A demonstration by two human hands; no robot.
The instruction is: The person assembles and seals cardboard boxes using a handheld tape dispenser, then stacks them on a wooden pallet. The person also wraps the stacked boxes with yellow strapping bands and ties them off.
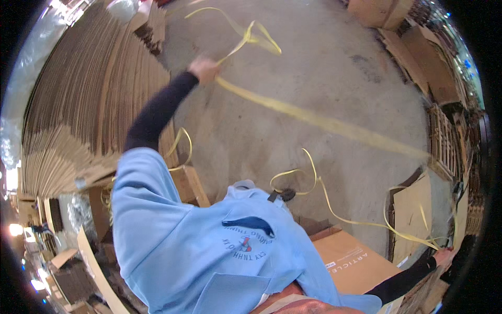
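Observation:
My left hand, in a dark sleeve, reaches out over the floor and is closed around a yellow strap. A loose, looped end of the strap hangs beyond my fingers, and a long blurred length runs from the hand toward the far right. My right hand is stretched out low at the right. Its fingers are closed on several thin lengths of yellow strap that gather there. One of these curls back across the floor toward my feet.
Flat cardboard sheets stand packed in a large stack on the left. A printed brown carton lies beside me at lower right. Cardboard boxes and a slatted wooden pallet line the right side. Bare concrete floor lies between.

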